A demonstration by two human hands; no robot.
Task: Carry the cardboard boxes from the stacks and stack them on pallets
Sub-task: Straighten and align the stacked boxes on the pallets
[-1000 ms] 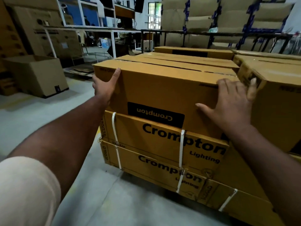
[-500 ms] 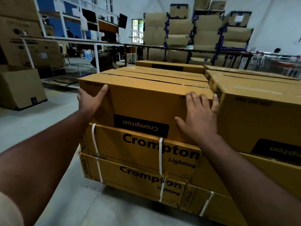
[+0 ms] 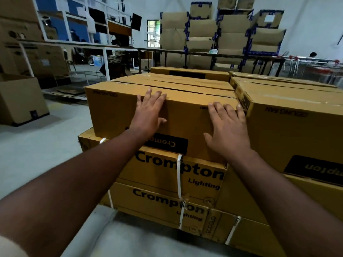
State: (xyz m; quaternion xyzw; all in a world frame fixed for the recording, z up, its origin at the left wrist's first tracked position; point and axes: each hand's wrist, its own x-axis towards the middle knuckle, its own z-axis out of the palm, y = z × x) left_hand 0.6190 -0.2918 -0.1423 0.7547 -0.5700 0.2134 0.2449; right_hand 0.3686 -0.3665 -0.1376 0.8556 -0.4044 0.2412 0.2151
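The stack of strapped boxes (image 3: 167,182) carries the top box (image 3: 118,112) at its front left corner — a neighbouring box (image 3: 289,130) sits just beside it on the right. Your left hand (image 3: 148,115) and right hand (image 3: 225,130) both press flat on its near face — fingers straight, tips at the top edge, gripping nothing.

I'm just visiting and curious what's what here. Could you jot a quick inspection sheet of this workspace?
Surface: grey concrete floor; the pallet itself is hidden.
Job's things: top box sits on two strapped Crompton Lighting boxes; neighbouring box close on its right.
Clutter: open carton on the floor at left.
Hands: left hand and right hand lie flat on the top box's near face.
Cables: nothing seen.
Surroundings: stacked cartons by the far wall, white racking at left.
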